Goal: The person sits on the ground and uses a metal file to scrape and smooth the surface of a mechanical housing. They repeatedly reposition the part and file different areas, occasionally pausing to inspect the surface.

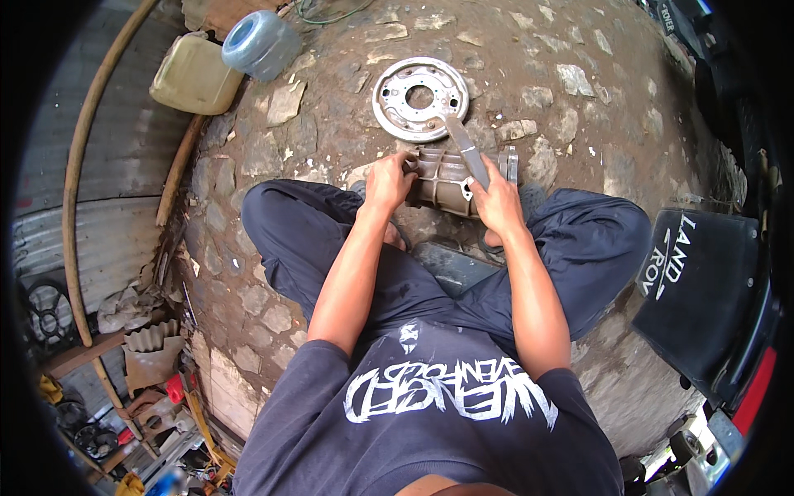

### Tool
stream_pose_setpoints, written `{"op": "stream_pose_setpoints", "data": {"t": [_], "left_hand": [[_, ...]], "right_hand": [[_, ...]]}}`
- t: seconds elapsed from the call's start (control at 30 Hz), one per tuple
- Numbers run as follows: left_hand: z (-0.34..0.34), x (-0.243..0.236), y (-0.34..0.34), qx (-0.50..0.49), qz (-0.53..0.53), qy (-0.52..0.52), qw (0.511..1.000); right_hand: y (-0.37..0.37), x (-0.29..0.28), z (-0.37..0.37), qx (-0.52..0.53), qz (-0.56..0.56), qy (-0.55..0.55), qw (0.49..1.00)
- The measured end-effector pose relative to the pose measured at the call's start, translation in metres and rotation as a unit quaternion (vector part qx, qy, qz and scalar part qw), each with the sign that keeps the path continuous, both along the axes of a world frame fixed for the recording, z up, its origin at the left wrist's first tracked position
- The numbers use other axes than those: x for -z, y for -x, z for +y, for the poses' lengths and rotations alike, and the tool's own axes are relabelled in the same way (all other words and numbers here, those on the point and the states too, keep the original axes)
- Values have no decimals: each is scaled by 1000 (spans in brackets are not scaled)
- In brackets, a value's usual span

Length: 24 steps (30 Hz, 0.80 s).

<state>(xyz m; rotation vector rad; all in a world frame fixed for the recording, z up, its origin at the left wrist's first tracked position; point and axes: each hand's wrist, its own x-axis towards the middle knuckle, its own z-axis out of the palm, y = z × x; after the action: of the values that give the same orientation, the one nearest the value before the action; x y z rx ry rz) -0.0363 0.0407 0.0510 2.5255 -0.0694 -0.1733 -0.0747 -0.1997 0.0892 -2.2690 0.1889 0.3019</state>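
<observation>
A ribbed cast-metal housing [442, 175], brownish and dirty, lies on its side on the ground between my feet. My left hand [386, 179] is closed on its left end, with the fingertips curled over the edge. In my right hand [496, 200], closed round the handle, is a flat tool with a broad brown head [456, 132] and a pale band. It slants up and left across the right part of the housing. Whether its head is a blade or bristles is unclear. Just beyond lies a round white metal plate [394, 116] with a large centre hole.
Uneven cobblestones and dirt surround me. A clear blue water jug [269, 45] and a yellowish jerrycan [197, 76] stand at the far left, near wooden poles [77, 165] and corrugated metal sheeting. A black mudflap [699, 293] hangs from a vehicle at my right. Assorted parts clutter the lower left.
</observation>
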Motion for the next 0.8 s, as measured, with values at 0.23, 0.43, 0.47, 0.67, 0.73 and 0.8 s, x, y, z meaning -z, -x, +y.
{"op": "stream_pose_setpoints", "data": {"t": [0.23,0.43,0.47,0.67,0.73,0.8], "left_hand": [[-3,-6,-14,191,-27,-110,975],[-1,26,-42,234,68,-212,946],[-1,29,-42,235,61,-200,949],[-4,16,-35,247,-44,-84,964],[-2,17,-33,240,-75,-81,965],[0,22,-34,219,-112,-79,966]], "right_hand": [[-4,-2,0,-1,31,5,1000],[-4,2,0,-3,0,-11,1000],[-3,1,-1,2,-1,-13,1000],[-3,3,-8,4,-15,-16,1000],[-2,4,-7,-1,-24,-11,1000],[-1,3,-4,-3,-18,-11,1000]]}}
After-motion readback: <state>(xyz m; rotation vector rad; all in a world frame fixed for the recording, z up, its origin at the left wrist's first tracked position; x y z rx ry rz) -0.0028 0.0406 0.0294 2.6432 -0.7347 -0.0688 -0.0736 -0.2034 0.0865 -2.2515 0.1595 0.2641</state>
